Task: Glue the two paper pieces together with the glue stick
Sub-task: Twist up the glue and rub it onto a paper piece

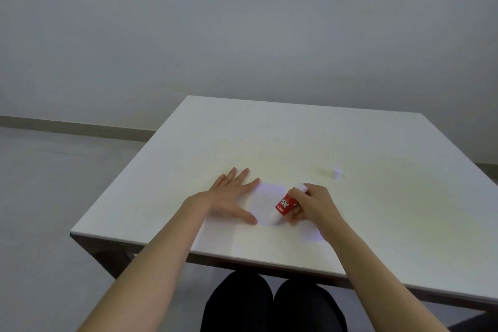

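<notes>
Black trousers (272,302) fill the bottom centre of the view, the knees tucked under the near edge of a white table (350,143). Both bare forearms reach forward over that edge.

Paper: white sheets lie on the tabletop between and under the hands. One paper piece (265,203) shows clearly between the two hands, slightly brighter than the table. A second paper piece (307,232) shows as a pale patch under and just nearer than the right hand. Both are nearly the same white as the table, so their exact edges and any overlap cannot be told.

Left hand (231,197): flat, palm down, fingers spread. The thumb tip and the index finger rest at the left edge of the centre paper, pressing it to the table.

Right hand (310,206): curled around the glue stick (285,203), pinching its red body between thumb and fingers. The stick is tilted, its white lower end down on the centre paper and its white upper end toward the far right. The label is red with white lettering.

Farther back and to the right, well apart from both hands, a small white cap (336,172) stands alone on the table.

Beyond the table: grey floor (54,183) and plain grey wall (242,21).
</notes>
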### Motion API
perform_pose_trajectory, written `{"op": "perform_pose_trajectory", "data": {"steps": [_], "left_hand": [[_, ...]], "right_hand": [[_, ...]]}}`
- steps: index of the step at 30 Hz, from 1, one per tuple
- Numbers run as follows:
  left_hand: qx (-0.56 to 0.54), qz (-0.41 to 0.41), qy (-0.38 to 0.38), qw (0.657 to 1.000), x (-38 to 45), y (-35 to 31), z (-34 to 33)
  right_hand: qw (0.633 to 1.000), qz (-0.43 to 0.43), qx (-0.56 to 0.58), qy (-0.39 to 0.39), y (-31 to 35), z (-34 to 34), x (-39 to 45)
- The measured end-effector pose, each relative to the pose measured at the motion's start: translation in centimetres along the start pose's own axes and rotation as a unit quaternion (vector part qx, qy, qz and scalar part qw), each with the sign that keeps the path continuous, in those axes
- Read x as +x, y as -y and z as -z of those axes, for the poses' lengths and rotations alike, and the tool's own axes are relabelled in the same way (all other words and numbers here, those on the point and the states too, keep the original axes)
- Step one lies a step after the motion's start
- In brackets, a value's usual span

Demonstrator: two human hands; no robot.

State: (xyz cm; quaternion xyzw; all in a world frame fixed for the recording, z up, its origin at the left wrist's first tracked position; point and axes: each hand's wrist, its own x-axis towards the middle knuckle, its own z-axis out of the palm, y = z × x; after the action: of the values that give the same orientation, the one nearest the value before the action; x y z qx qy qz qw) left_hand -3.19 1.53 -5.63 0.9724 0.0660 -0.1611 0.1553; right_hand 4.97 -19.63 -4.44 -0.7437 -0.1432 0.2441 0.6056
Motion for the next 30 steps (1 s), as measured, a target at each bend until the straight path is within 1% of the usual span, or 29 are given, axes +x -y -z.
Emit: {"op": "perform_pose_trajectory", "data": {"steps": [1,5,7,9,12,13,18,20,23,27,30], "left_hand": [[0.001,0.0,0.001,1.0,0.0,0.0,0.0],[0.003,0.003,0.002,1.0,0.1,0.1,0.0],[0.001,0.002,0.003,1.0,0.1,0.1,-0.1],[0.001,0.002,0.004,1.0,0.2,0.1,-0.1],[0.002,0.001,0.002,1.0,0.2,0.1,-0.1],[0.001,0.0,0.0,1.0,0.1,0.1,-0.1],[-0.01,-0.001,-0.002,1.0,-0.1,-0.1,0.0],[-0.01,-0.001,-0.002,1.0,-0.1,-0.1,0.0],[-0.001,0.0,-0.002,1.0,-0.2,-0.1,0.0],[-0.004,0.001,0.001,1.0,-0.3,-0.2,0.1],[-0.007,0.002,0.0,1.0,-0.3,-0.2,0.0]], "right_hand": [[1.0,0.003,0.004,-0.011,0.1,0.0,0.1],[0.994,0.017,0.05,-0.096,0.4,0.4,1.2],[0.991,0.016,0.056,-0.119,0.4,0.7,1.5],[0.993,0.003,0.044,-0.109,0.2,0.7,1.4],[0.998,-0.012,0.019,-0.064,-0.1,0.5,1.2],[0.998,-0.013,0.023,-0.063,0.0,0.5,1.3],[0.99,0.012,0.059,-0.131,0.9,0.5,2.3],[0.987,0.021,0.062,-0.144,1.0,0.3,2.4],[0.99,0.028,0.064,-0.126,1.3,-0.1,1.6],[0.997,0.022,0.066,-0.033,1.4,-2.1,0.5],[0.999,0.022,0.038,0.002,1.3,-3.4,0.5]]}}
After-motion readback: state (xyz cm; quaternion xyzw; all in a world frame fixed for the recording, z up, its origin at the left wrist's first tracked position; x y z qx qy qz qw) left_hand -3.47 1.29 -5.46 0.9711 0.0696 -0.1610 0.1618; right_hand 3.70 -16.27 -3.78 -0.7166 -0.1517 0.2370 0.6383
